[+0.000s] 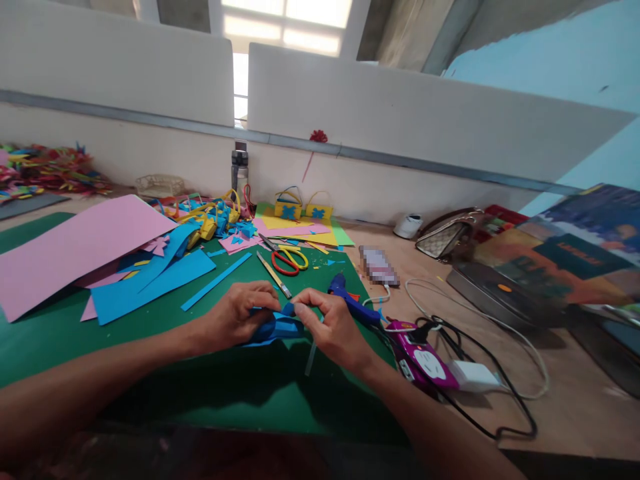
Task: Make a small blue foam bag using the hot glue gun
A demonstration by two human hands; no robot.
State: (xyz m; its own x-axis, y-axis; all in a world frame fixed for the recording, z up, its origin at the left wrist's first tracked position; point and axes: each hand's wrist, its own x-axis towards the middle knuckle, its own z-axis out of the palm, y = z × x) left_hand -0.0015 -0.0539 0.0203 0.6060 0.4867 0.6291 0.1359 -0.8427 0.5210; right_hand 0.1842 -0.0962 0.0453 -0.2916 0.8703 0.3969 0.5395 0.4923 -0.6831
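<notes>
Both hands meet over the green mat [240,387] on a folded blue paper piece [286,328]. My left hand [240,310] is closed around its left side, with the fingers curled over the top. Thumb and forefinger of my right hand [333,327] pinch the piece's upper right end. Part of the paper is hidden behind the left fingers. A clear glue stick [311,359] shows just below the right hand. Beyond the hands lie a utility knife [274,275] and scissors [285,259] with red and yellow handles. To the right is a blue glue gun [353,301].
Blue [155,287] and pink [85,250] paper sheets lie at left, with a blue strip [216,281]. Small yellow paper bags [289,211] stand at the back near a bottle [240,175]. A purple power strip [423,357], tangled cables and a phone [379,267] occupy the right.
</notes>
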